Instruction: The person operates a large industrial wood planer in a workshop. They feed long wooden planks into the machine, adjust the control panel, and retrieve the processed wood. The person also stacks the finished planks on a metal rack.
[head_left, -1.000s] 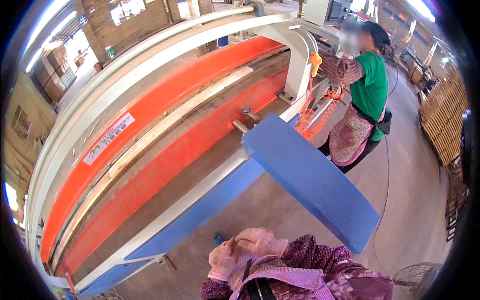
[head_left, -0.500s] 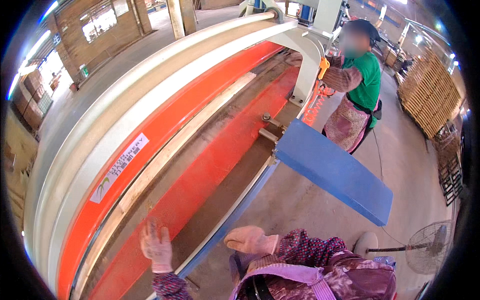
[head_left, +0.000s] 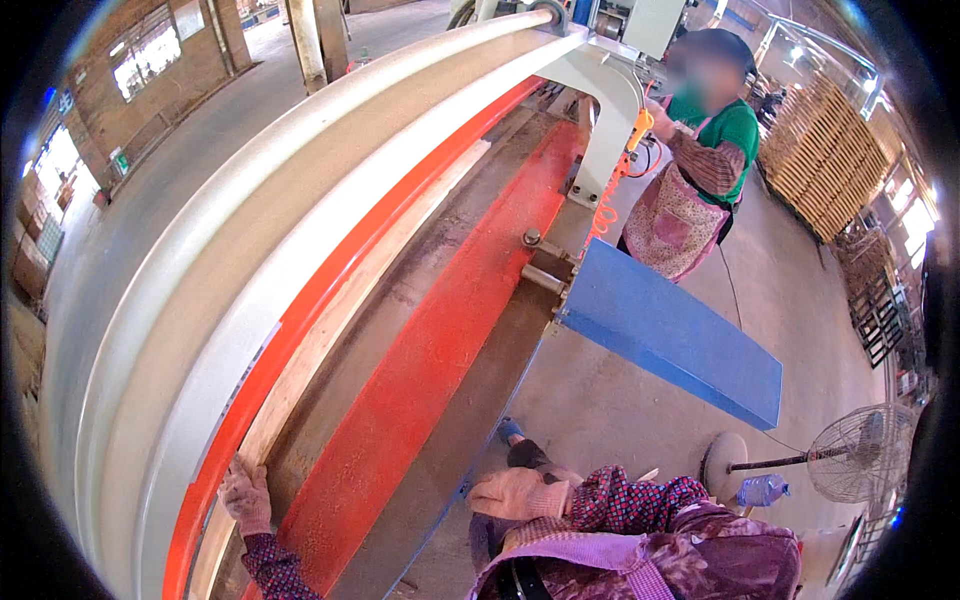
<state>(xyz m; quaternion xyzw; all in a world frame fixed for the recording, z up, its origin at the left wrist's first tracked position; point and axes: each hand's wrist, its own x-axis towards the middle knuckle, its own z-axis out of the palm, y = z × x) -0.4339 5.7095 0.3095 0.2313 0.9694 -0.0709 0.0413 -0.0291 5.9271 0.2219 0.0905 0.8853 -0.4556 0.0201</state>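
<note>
A long pale wooden strip lies along the lower side of the curved-looking upper red beam of a large machine. My left hand, in a light work glove, reaches to the near part of this strip. Its fingers are apart, the tips touching the wood beside the red beam. A wide lower red beam runs parallel, to the right of that hand. My gloved right hand is held close to my body, back upward. Its fingers are tucked out of sight, so whether it holds anything is hidden.
A blue panel juts out on the right from the machine's white bracket. Beyond it a person in green stands by the machine. A standing fan and a plastic bottle are at lower right; stacked slatted wood is behind.
My left hand has moved left and forward from over the lower red beam to the wooden strip. My right hand has drawn slightly back toward my body. The view has shifted somewhat.
</note>
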